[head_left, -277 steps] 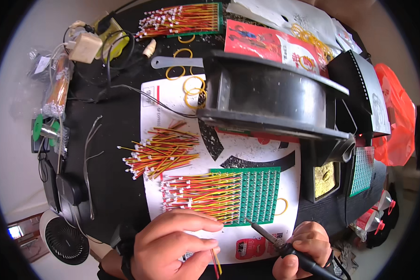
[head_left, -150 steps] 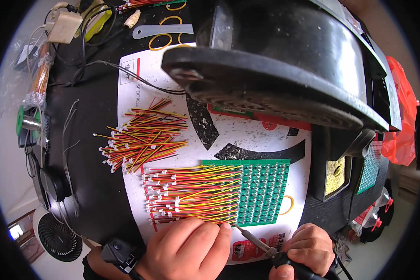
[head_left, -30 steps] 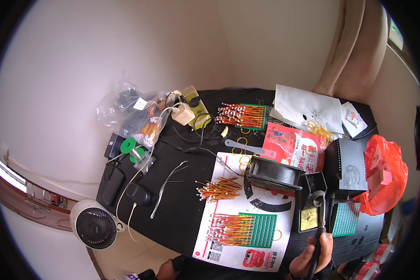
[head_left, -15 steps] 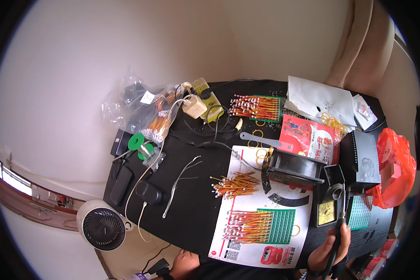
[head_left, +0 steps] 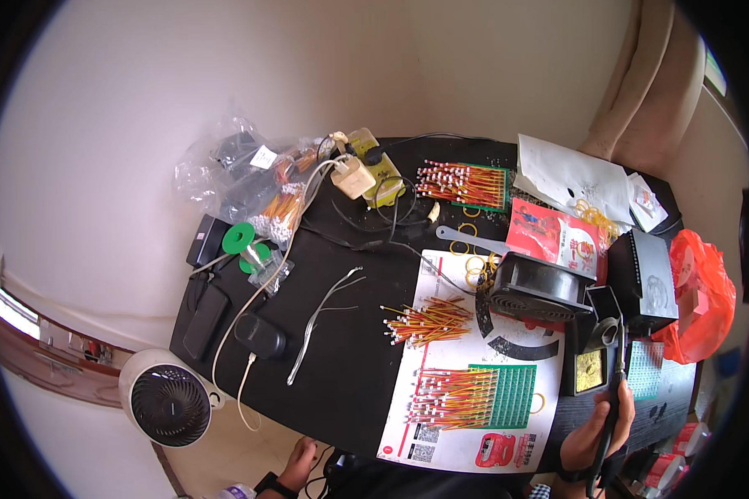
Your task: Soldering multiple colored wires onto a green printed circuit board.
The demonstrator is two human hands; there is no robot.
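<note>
My right hand (head_left: pixel 597 432), at the lower right, is wrapped round the dark handle of a soldering iron (head_left: pixel 612 412). The iron's front end is at the black soldering stand (head_left: pixel 601 334); whether it sits inside the ring I cannot tell. Yellow cleaning wool (head_left: pixel 589 371) fills the stand's tray. Left of this hand lies a green circuit board panel (head_left: pixel 516 397) with rows of red and yellow wires (head_left: pixel 451 397) reaching off its left side. My left hand (head_left: pixel 298 467) is low, off the table's front edge, fingers curled together, with nothing visible in them.
Loose wires (head_left: pixel 429 323) lie above the panel, and a second wired panel (head_left: pixel 466 185) is farther back. A black fan (head_left: pixel 541 287) stands beside the stand, near a black box (head_left: pixel 642 279) and a red bag (head_left: pixel 699 291). Chargers (head_left: pixel 260 334), cables and a white fan (head_left: pixel 171 403) are left.
My left hand has shifted left and slightly down, away from the table edge. My right hand still grips the soldering iron by the stand. The whole view has shifted slightly.
</note>
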